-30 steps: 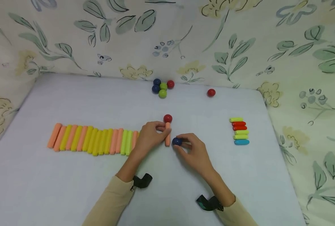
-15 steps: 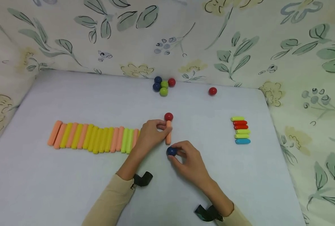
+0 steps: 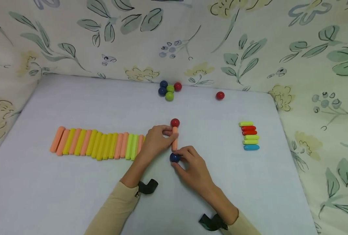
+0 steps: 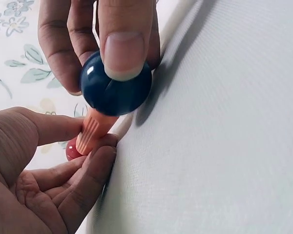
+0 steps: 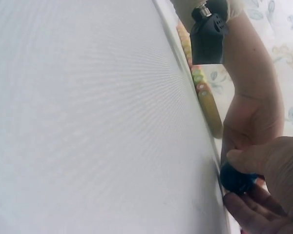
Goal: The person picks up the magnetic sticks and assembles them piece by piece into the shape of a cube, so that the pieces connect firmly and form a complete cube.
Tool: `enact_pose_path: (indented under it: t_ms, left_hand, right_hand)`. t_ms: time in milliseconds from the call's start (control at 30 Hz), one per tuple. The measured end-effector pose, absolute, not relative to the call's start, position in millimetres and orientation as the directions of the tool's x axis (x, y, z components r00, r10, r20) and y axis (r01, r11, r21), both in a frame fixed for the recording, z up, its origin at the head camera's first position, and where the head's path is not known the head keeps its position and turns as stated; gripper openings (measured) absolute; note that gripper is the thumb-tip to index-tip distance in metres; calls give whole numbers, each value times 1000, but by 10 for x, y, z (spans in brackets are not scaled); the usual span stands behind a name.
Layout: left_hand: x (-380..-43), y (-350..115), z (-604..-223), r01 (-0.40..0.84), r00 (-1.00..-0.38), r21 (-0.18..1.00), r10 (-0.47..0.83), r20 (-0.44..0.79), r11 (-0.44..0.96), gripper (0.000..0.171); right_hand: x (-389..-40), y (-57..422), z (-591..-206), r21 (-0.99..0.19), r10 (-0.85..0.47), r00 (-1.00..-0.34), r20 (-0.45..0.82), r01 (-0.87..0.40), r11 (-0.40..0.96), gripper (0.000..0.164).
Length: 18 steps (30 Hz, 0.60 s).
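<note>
Blue ball (image 4: 116,96) glossy, smooth; orange stick (image 4: 95,127) matt, ridged; backdrop (image 3: 203,42) cloth.

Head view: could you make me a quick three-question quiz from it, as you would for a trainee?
1. Which hand holds the dark blue ball?
2. True or false: the left hand pinches an orange stick.
3. In the column of short sticks on the right, where is the blue stick? A: nearest the person. B: in the middle. C: farthest from the person.

Key: 1. The right hand. 2. True. 3. A.
</note>
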<state>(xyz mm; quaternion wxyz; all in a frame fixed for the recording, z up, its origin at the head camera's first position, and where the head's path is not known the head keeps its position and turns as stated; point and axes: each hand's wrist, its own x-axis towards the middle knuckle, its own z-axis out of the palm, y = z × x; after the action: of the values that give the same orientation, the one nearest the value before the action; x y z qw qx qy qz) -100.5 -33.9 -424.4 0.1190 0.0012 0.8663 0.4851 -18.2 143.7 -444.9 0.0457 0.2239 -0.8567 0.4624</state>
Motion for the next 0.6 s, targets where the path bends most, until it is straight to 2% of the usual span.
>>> enact_pose_path:
  t_ms: [200, 333, 467, 600]
  left_hand:
    - [-998, -323, -4265, -107, -966, 842, 145, -214, 529, 41]
    - [-999, -316, -4261, -106, -965, 847, 151, -213, 521, 42]
    - [-1007, -326, -4270, -113, -963, 846, 152, -223, 521, 43]
    - [-1011, -334, -4275, -127, -962, 850, 147, -232, 511, 40]
  right_hand:
    - [-205, 1456, -4436, -773, -333, -901, 279, -416, 479, 39]
    - [-268, 1506, -4423, -782, -298, -916, 270, -389, 488, 34]
    - [-427, 1555, -4407, -820, -228, -950, 213, -300, 486, 25]
    - [-643, 1557, -4382, -835, -163, -982, 98, -170, 523, 23]
